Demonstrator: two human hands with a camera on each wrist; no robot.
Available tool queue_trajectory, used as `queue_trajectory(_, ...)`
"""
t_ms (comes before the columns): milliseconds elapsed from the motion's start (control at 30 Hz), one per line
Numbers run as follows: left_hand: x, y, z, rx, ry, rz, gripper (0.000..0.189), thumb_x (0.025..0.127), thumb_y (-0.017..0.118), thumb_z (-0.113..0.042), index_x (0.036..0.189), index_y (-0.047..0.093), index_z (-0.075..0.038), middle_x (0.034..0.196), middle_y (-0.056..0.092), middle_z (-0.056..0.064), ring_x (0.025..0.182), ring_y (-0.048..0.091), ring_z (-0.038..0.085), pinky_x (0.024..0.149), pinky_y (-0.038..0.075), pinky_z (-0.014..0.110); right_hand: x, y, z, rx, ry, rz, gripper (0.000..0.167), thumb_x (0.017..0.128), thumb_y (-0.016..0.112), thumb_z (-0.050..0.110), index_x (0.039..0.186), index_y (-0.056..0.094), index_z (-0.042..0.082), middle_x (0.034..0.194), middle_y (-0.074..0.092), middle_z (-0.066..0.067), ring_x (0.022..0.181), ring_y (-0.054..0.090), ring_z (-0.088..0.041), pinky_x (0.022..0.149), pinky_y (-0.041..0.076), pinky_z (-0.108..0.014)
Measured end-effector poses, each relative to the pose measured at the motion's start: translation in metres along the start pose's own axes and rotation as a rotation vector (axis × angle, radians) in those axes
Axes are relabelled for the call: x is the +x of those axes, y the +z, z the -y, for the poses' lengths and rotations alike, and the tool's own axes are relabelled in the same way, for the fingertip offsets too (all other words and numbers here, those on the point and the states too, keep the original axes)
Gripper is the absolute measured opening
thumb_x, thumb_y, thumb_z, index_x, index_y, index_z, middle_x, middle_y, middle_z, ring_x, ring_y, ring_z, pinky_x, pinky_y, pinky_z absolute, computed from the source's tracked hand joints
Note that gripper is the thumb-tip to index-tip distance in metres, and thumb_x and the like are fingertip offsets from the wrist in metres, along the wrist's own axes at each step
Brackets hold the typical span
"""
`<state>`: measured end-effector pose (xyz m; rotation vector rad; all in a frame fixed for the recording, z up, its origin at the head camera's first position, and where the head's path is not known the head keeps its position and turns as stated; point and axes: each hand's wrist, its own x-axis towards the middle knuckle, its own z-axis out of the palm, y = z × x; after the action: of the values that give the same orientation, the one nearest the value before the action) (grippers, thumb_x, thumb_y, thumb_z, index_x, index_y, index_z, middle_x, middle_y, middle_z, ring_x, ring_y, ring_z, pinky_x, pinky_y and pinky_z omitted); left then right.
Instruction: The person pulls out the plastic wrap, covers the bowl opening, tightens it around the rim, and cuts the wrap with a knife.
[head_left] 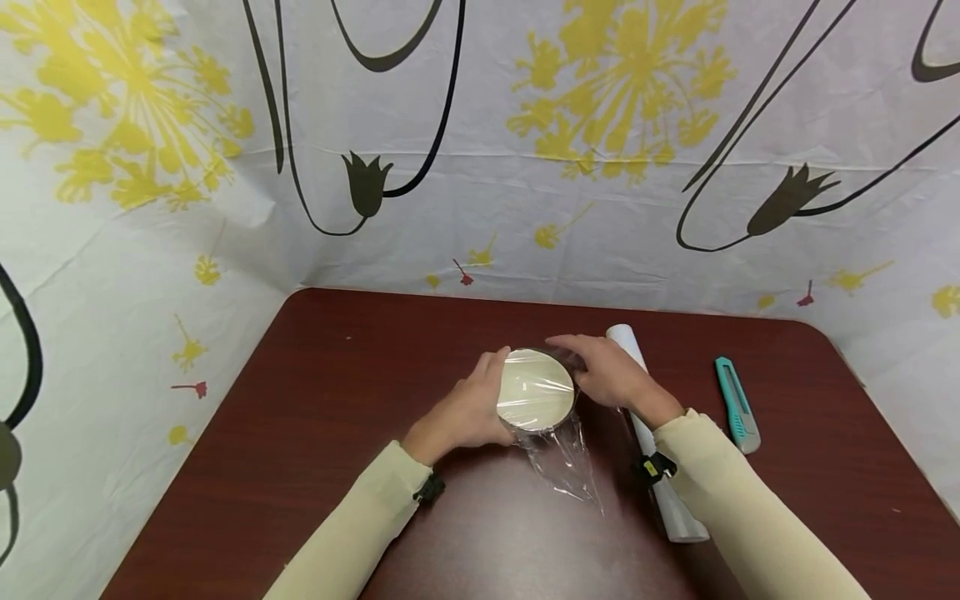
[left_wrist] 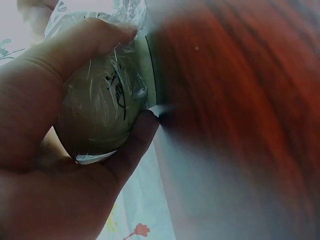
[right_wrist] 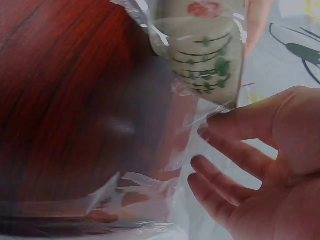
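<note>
A cream ceramic bowl (head_left: 535,392) stands on the table with clear plastic wrap stretched over its mouth. Loose wrap (head_left: 566,467) trails from its near side. My left hand (head_left: 474,404) grips the bowl from the left, thumb and fingers curved round its wall; black brushwork and crinkled wrap (left_wrist: 127,92) show there in the left wrist view. At the right side of the rim is my right hand (head_left: 611,371). Its thumb and forefinger tips meet at the wrap's edge, while the other fingers are loosely bent. Green and red painting (right_wrist: 207,65) shows through the wrap in the right wrist view.
A long white roll (head_left: 682,517) lies under my right forearm, pointing away from me. Further right lies a teal utility knife (head_left: 737,406). The dark red-brown table (head_left: 375,350) meets a flower-printed cloth (head_left: 480,200) at the back and sides.
</note>
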<state>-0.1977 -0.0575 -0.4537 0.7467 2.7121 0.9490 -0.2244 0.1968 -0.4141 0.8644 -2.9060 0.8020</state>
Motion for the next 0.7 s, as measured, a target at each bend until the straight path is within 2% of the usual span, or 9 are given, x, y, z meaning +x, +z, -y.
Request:
queue_trajectory(200,0.000,0.000,0.001,-0.003,0.018,-0.004,0.136,0.069,0.104,-0.018,0.173,0.018,-0.001,0.159,0.043,0.020,0.115,0.067,0.041,0.101,0.059,0.050,0.000,0.006,-0.002,-0.020,0.008,0.014,0.039,0.092,0.064,-0.014,0.127,0.077,-0.005,0.119,0.078,-0.019,0.111,0.075,-0.039,0.095,0.060,-0.056)
queue_trajectory(433,0.001,0.000,0.001,-0.001,0.011,-0.004,0.137,0.068,0.105,-0.020,0.173,0.018,-0.003,0.158,0.044,0.020,0.119,0.066,0.040,0.103,0.058,0.051,-0.002,0.012,-0.002,0.063,0.088,0.031,0.037,0.094,0.059,-0.012,0.125,0.078,-0.006,0.117,0.080,-0.019,0.106,0.076,-0.036,0.092,0.060,-0.056)
queue_trajectory(567,0.002,0.000,0.001,-0.006,-0.001,-0.003,0.137,0.067,0.105,-0.017,0.173,0.019,-0.001,0.159,0.044,0.020,0.122,0.064,0.040,0.105,0.056,0.051,-0.004,0.016,-0.002,0.196,0.146,0.051,0.039,0.096,0.053,-0.013,0.129,0.074,-0.008,0.121,0.078,-0.020,0.113,0.073,-0.037,0.097,0.058,-0.056)
queue_trajectory(700,0.002,0.000,0.002,-0.014,-0.008,-0.010,0.137,0.066,0.105,-0.016,0.172,0.020,-0.001,0.159,0.045,0.019,0.123,0.064,0.039,0.105,0.056,0.051,-0.006,0.017,-0.001,0.398,0.248,0.101,0.050,0.093,0.044,-0.013,0.137,0.068,-0.010,0.129,0.075,-0.022,0.121,0.067,-0.035,0.101,0.054,-0.049)
